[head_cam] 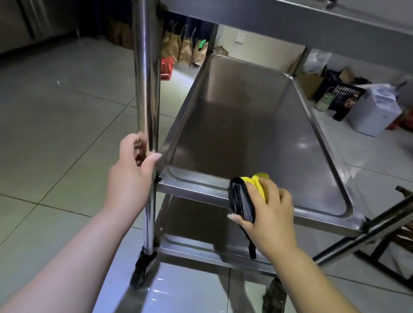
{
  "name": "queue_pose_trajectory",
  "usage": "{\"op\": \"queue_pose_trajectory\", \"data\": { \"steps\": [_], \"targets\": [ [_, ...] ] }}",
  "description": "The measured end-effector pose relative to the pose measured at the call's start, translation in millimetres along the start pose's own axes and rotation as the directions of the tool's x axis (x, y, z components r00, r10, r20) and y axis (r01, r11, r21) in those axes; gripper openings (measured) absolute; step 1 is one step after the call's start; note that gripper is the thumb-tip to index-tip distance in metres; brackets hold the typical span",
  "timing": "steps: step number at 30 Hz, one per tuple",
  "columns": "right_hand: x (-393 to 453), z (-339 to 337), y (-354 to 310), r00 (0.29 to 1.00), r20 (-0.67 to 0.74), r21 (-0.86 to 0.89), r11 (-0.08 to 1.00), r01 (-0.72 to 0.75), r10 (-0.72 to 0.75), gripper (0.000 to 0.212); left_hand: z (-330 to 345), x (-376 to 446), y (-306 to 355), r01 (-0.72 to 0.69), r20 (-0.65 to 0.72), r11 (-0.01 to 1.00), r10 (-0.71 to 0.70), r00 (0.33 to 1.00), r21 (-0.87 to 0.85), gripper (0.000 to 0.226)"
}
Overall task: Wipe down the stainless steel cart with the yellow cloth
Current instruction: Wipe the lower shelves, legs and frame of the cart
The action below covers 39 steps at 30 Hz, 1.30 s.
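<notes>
The stainless steel cart fills the view, with a top shelf overhead, a middle tray shelf [268, 127] and a lower shelf beneath it. My left hand [131, 171] grips the cart's near-left upright post [146, 85] just above the middle shelf. My right hand [268, 209] holds the folded yellow cloth [244, 196], grey and black on its outer side, against the middle shelf's near rim. A black strap of the cloth hangs down under my wrist.
Pale tiled floor surrounds the cart. Brown paper bags [184, 48] and a red basket [166, 68] stand behind it. A dark crate [341, 92], a white box [372, 111] and other clutter lie on the floor at the right. A black caster [142, 270] supports the near-left post.
</notes>
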State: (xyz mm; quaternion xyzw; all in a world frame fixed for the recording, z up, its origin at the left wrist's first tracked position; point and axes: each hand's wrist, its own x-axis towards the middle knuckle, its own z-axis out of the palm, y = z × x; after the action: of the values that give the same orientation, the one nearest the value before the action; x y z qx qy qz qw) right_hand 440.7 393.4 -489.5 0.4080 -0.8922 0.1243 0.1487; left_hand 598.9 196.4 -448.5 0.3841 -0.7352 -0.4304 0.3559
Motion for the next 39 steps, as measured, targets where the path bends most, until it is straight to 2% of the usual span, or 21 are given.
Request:
{"op": "queue_pose_trajectory", "data": {
  "steps": [4,8,10,16,21,25,28,30,34,39],
  "targets": [
    [-3,11,-11,0.999,-0.029,-0.054,0.998,-0.029,0.027,0.077,-1,-1,-4,-0.032,-0.003,0.999,0.032,0.999,0.009,0.031],
    [0,9,-18,0.992,0.127,-0.038,0.999,-0.001,0.006,0.083,-2,2,-6,-0.046,0.002,0.999,0.046,0.999,0.021,0.026],
    [3,9,-19,0.986,0.161,-0.051,0.998,0.042,-0.034,0.083,-3,3,-7,-0.047,-0.001,0.999,0.047,0.999,0.02,0.024],
    [11,23,-37,0.986,0.051,-0.089,0.983,0.162,-0.158,0.086,-5,3,-9,-0.057,-0.001,0.998,0.057,0.998,0.012,0.024],
    [27,37,-81,0.966,0.003,-0.094,0.962,0.257,-0.258,0.091,-7,5,-11,-0.071,0.013,0.997,0.071,0.997,0.032,0.024],
    [39,42,-118,0.967,0.005,-0.06,0.965,0.253,-0.254,0.09,-8,7,-13,-0.069,0.024,0.997,0.068,0.997,0.046,0.029],
    [43,40,-134,0.972,0.051,0.045,0.973,0.228,-0.23,0.081,-8,8,-14,-0.073,0.031,0.996,0.071,0.997,0.052,0.032],
    [42,41,-138,0.98,0.011,0.057,0.978,0.199,-0.2,0.08,-8,8,-16,-0.077,0.035,0.996,0.076,0.997,0.043,0.033],
    [37,46,-131,0.978,-0.036,0.01,0.979,0.206,-0.205,0.084,-10,11,-18,-0.076,0.047,0.997,0.074,0.996,0.034,0.043],
    [32,41,-108,0.973,-0.03,0.025,0.973,0.231,-0.23,0.077,-12,11,-18,-0.076,0.054,0.997,0.075,0.996,0.03,0.042]
  ]
}}
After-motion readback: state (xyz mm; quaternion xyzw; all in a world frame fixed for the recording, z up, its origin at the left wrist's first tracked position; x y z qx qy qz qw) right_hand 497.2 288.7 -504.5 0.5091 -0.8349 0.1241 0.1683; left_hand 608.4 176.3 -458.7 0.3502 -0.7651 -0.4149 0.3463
